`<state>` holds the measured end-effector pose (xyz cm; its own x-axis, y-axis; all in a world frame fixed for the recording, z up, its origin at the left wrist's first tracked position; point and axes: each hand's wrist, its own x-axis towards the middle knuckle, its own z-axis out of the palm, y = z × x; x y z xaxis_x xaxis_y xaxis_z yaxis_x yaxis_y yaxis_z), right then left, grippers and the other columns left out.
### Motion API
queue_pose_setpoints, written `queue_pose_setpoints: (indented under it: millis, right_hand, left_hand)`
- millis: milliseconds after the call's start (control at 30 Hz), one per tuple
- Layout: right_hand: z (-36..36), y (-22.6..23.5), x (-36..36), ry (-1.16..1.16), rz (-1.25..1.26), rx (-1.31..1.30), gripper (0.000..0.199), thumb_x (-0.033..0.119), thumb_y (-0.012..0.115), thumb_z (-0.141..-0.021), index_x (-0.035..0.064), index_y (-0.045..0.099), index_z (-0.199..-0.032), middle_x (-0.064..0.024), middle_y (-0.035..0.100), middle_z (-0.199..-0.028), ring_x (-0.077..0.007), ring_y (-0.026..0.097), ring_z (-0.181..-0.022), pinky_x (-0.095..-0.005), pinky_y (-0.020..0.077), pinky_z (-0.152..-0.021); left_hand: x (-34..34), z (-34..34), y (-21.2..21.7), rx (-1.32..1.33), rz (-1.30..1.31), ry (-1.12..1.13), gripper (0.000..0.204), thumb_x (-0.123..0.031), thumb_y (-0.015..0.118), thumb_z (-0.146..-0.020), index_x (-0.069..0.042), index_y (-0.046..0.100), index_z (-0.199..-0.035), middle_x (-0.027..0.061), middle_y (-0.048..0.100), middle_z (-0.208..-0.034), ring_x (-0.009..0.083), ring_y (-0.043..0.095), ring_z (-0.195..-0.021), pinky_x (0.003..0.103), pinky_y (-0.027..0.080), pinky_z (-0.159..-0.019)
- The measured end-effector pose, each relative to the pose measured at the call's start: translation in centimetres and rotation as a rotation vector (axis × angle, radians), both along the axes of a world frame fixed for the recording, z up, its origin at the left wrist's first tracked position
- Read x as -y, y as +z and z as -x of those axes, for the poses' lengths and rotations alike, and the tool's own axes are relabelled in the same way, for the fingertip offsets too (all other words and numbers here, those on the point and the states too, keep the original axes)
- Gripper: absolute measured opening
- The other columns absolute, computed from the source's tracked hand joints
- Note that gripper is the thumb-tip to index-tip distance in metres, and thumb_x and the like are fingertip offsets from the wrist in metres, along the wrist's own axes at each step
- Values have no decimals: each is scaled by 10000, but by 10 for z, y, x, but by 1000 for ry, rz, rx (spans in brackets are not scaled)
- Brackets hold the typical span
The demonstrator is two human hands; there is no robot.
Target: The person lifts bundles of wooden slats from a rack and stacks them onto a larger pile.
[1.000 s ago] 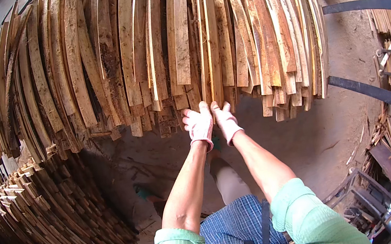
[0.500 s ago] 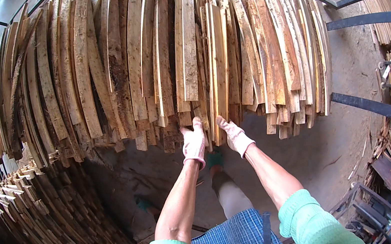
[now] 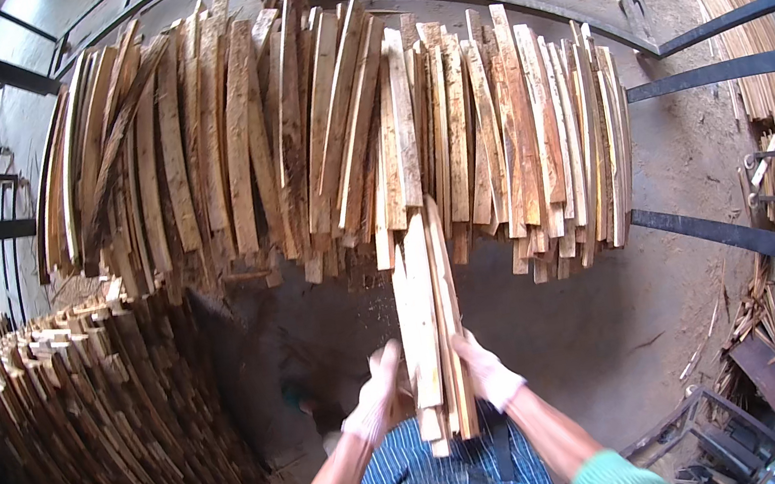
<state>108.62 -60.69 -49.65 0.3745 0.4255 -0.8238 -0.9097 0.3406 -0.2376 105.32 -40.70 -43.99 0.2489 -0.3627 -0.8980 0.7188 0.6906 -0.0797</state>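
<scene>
A small bundle of rough wooden strips [image 3: 423,322] lies lengthwise between my gloved hands, in front of my blue checked apron. Its far end is still at the front edge of a wide stack of wooden strips [image 3: 239,154]. My left hand [image 3: 377,394] holds the bundle from the left, its thumb up beside the wood and its other fingers partly hidden. From the right, my right hand [image 3: 490,377] grips it, with the thumb against the outer strip. Both gloves are pale pinkish white and slightly blurred.
Another large pile of wooden strips [image 3: 103,415] stands at the lower left. Dark metal bars [image 3: 748,240] frame the stack at both sides and behind. Long boards [image 3: 753,37] lie at the far right, with scrap wood [image 3: 771,325] below them on the concrete floor.
Both hands have come back toward my body, drawing a bundle of wooden strips out of the stack. The view has shifted slightly, and the bundle now reaches my apron.
</scene>
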Motion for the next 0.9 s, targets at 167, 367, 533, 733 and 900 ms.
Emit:
queue_pose_setpoints:
  millis: [167, 367, 533, 733, 900]
  right_hand:
    - [12, -3, -34, 33, -55, -52, 432, 346, 484, -1045, 73, 519, -1378, -91, 670, -1205, -205, 664, -1030, -357, 572, -892]
    - [103, 98, -83, 5, 280, -50, 437, 266, 602, -987, 114, 466, -1375, -101, 652, -1135, -233, 656, -1015, -415, 597, -844]
    - [136, 164, -146, 104, 159, 261, 586, 455, 635, -948, 78, 485, -1371, -131, 604, -1236, -300, 613, -1114, -461, 541, -948]
    - [99, 274, -284, 333, -249, 1031, 647, 323, 726, -910, 17, 442, -1404, -152, 553, -1318, -253, 553, -1192, -425, 487, -1009]
    - [172, 478, -460, 684, -359, 1409, 921, 85, 780, -726, 9, 260, -1482, -167, 512, -1331, -251, 537, -1209, -403, 453, -1049]
  left_hand:
    - [10, -23, 14, 342, -726, -844, 948, -602, 729, -773, -49, 297, -1410, 296, 570, -1223, 408, 608, -1115, 469, 511, -943]
    - [-44, 76, 73, 455, -577, -863, 1016, -598, 764, -722, -30, 317, -1435, 273, 633, -1197, 360, 652, -1075, 406, 502, -925]
    - [-116, 116, 184, 608, -622, -742, 994, -571, 713, -765, -110, 265, -1524, 237, 586, -1288, 334, 591, -1192, 416, 476, -957]
    - [-188, 184, 294, 808, -1277, -30, 1003, -241, 789, -780, -60, 183, -1558, 206, 420, -1415, 313, 382, -1383, 408, 337, -1145]
    - [-278, 287, 430, 1091, -1702, 707, 1069, -128, 818, -748, -42, 97, -1532, 146, 390, -1436, 244, 358, -1361, 372, 314, -1158]
